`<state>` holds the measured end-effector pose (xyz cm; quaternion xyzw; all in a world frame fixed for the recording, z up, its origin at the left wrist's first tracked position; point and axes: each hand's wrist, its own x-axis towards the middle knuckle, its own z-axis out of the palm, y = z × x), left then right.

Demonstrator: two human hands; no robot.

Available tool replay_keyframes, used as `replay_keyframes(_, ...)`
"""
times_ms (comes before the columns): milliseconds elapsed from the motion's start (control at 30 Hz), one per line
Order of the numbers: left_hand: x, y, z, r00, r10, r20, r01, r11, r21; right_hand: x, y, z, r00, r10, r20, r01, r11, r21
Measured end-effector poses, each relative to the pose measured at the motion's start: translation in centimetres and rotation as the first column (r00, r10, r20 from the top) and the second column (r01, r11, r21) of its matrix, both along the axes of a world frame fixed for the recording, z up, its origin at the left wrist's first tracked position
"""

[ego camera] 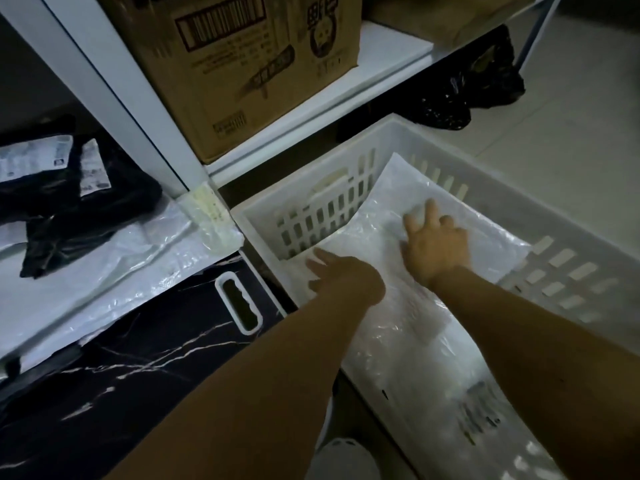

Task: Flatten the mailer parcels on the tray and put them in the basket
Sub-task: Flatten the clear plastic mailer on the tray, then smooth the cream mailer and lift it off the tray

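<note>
Fingers (pixel 431 211) of the right hand (pixel 436 244) lie spread on the white mailer (pixel 381 216) in the basket (pixel 571 271); the left hand (pixel 341 277), fingers straight, presses its nine-o'clock edge. Black mailers (pixel 86 202) lie at nine o'clock.

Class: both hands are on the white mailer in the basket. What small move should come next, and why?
Probably lift both hands away and reach back to the tray: the white mailer already lies in the basket, while black mailers remain on the tray.

Up top, a printed cardboard box (pixel 239 60) sits on the white shelf (pixel 391 53). Black plastic bags (pixel 478 88) slump on the pale tiled floor (pixel 571 109) just beyond.
</note>
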<state>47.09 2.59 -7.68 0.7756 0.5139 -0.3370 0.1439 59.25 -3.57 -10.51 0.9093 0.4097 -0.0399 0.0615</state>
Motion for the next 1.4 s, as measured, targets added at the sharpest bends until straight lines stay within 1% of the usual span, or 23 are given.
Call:
replay_keyframes(33, 0.1, -0.3, -0.7, 0.997, -0.075, 0.019, 0.076, 0.995, -0.061, -0.9, 0.1, -1.1, 0.994, 0.059, -0.097, -0.061, 0.998, -0.017)
replay_keyframes(100, -0.3, -1.1, -1.8, 0.958, -0.286, -0.008, 0.279, 0.938, -0.204, -2.3, 0.2, -4.0, 0.960, 0.047, -0.277, -0.083, 0.989, -0.120)
replay_keyframes(133, -0.5, -1.3, -2.0, 0.938, -0.346, -0.022, 0.330, 0.910, -0.251, -2.7, 0.2, -5.4, 0.935, 0.003, -0.355, -0.063, 0.986, -0.157)
replay_keyframes(167, -0.8, -1.4, -2.3, 0.929, -0.368, -0.046, 0.342, 0.898, -0.278, -3.1, 0.0, -6.5, 0.905, -0.047, -0.423, -0.032, 0.983, -0.178)
replay_keyframes(200, -1.1, -1.5, -2.4, 0.920, -0.386, -0.060, 0.356, 0.892, -0.280, -3.6, -0.3, -7.6, 0.885, -0.082, -0.459, -0.009, 0.981, -0.193)
replay_keyframes(300, -1.5, -1.6, -1.8, 0.889, -0.446, -0.107, 0.407, 0.875, -0.263, -4.3, -0.8, -9.3, 0.846, -0.142, -0.513, 0.028, 0.974, -0.224)
replay_keyframes(433, -1.4, -1.1, -1.6, 0.858, -0.504, -0.101, 0.459, 0.839, -0.292, -4.1, -0.1, -10.0, 0.838, -0.181, -0.515, 0.049, 0.965, -0.259)
replay_keyframes(567, -1.3, -0.7, -2.4, 0.863, -0.498, -0.087, 0.449, 0.835, -0.319, -4.5, 0.2, -10.4, 0.862, -0.197, -0.468, 0.045, 0.948, -0.315)
replay_keyframes(667, -1.2, -0.8, -2.5, 0.890, -0.449, -0.078, 0.404, 0.857, -0.320, -4.7, 0.3, -10.0, 0.869, -0.206, -0.449, 0.052, 0.942, -0.331)
replay_keyframes(733, -1.2, -1.1, -1.8, 0.911, -0.409, -0.054, 0.379, 0.881, -0.281, -4.8, 0.6, -9.2, 0.875, -0.206, -0.439, 0.056, 0.942, -0.331)
replay_keyframes(833, -1.6, -1.6, 0.0, 0.941, -0.335, -0.043, 0.323, 0.931, -0.171, -4.9, 0.8, -7.6, 0.895, -0.164, -0.415, 0.040, 0.956, -0.292)
replay_keyframes(933, -2.0, -1.7, 1.0, 0.959, -0.282, 0.024, 0.283, 0.952, -0.112, -4.5, 0.4, -6.7, 0.887, -0.158, -0.435, 0.037, 0.961, -0.274)
replay_keyframes(1000, -2.5, -1.9, 2.0, 0.958, -0.275, 0.080, 0.279, 0.959, -0.043, -4.4, 0.0, -5.7, 0.879, -0.171, -0.445, 0.062, 0.966, -0.250)
replay_keyframes(1100, -3.4, -2.2, 3.4, 0.929, -0.319, 0.190, 0.298, 0.946, 0.127, -4.3, -0.5, -3.1, 0.891, -0.144, -0.429, 0.058, 0.976, -0.208)
replay_keyframes(1233, -5.2, -2.7, 5.7, 0.832, -0.411, 0.372, 0.275, 0.889, 0.366, -4.2, -0.3, 1.0, 0.936, -0.074, -0.345, 0.003, 0.979, -0.203)
replay_keyframes(1300, -6.4, -2.7, 6.6, 0.808, -0.413, 0.419, 0.237, 0.880, 0.411, -4.6, 0.1, 3.5, 0.927, -0.038, -0.373, -0.026, 0.986, -0.165)
replay_keyframes(1367, -7.7, -2.6, 7.3, 0.797, -0.378, 0.471, 0.184, 0.895, 0.407, -5.3, 0.2, 6.0, 0.912, 0.026, -0.410, -0.062, 0.995, -0.076)
replay_keyframes(1400, -8.6, -2.7, 8.0, 0.782, -0.340, 0.523, 0.129, 0.909, 0.397, -5.8, 0.2, 7.5, 0.909, 0.068, -0.411, -0.085, 0.996, -0.024)
